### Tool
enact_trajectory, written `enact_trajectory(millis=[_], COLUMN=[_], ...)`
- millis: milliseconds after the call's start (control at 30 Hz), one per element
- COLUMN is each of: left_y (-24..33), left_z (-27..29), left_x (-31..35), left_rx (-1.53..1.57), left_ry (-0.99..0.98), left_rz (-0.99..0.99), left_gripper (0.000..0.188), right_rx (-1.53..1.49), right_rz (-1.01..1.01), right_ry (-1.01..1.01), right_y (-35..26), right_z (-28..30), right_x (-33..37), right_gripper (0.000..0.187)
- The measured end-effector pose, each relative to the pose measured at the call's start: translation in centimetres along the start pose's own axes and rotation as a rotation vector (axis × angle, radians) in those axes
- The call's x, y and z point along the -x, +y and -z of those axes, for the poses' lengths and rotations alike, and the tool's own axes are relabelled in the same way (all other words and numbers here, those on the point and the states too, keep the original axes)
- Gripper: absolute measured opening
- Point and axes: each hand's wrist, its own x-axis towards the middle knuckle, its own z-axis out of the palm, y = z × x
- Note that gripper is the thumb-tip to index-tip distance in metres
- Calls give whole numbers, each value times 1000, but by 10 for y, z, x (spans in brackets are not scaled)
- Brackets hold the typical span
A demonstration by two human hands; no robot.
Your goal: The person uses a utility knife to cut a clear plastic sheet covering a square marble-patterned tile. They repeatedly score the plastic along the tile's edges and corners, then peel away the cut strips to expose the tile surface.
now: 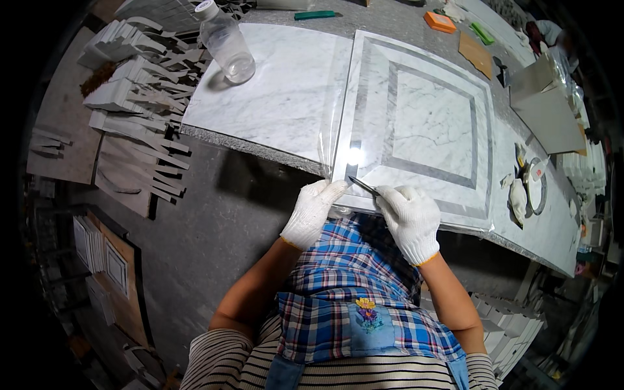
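A slim dark tool (364, 186) is held in the right hand (411, 218), its grip closed around the shaft, and the tip is set at the near-left corner of a white, marble-patterned panel (435, 123). The panel, inlaid with grey bands, is laid flat at the near edge of a marble-topped desk (286, 97). The left hand (314, 211) (gloved in white like the right, with a yellow cuff edge) is placed at the same corner, its fingers drawn close together; whether the edge is pinched in that grip cannot be told from above. A clear bottle (229, 52) is stood toward the far left of the desk, and an orange box (440, 22) is placed beyond the panel's far edge. Pale strips (153, 156) are spread farther left.
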Motion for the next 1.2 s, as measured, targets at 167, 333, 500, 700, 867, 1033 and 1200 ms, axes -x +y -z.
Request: enact_trajectory(millis=[167,333,500,700,867,1033,1200], left_y=[-2,-2,-1,-4,0,-5,-2], left_z=[2,2,2,3,1,1,-1], left_x=[-1,-2,0,0,2,0,1], left_rx=[-2,-10,11,-18,-26,-24,0], left_ry=[-4,5,-19,-42,-37,-37,-44], left_rz=[7,25,9,-24,-21,-32,-12], left_gripper=[35,34,35,35,34,34,35], right_rx=[-86,-103,-17,56,111,97,-12], right_rz=[-54,-95,73,25,0,27,-26], right_ry=[69,44,135,-50,-142,-112,-160], right_y=[0,4,-7,-17,-23,-20,-18], right_z=[2,-4,-3,-4,0,1,2], right_x=[1,6,0,5,-4,0,-2], right_gripper=[16,18,22,25,25,25,25])
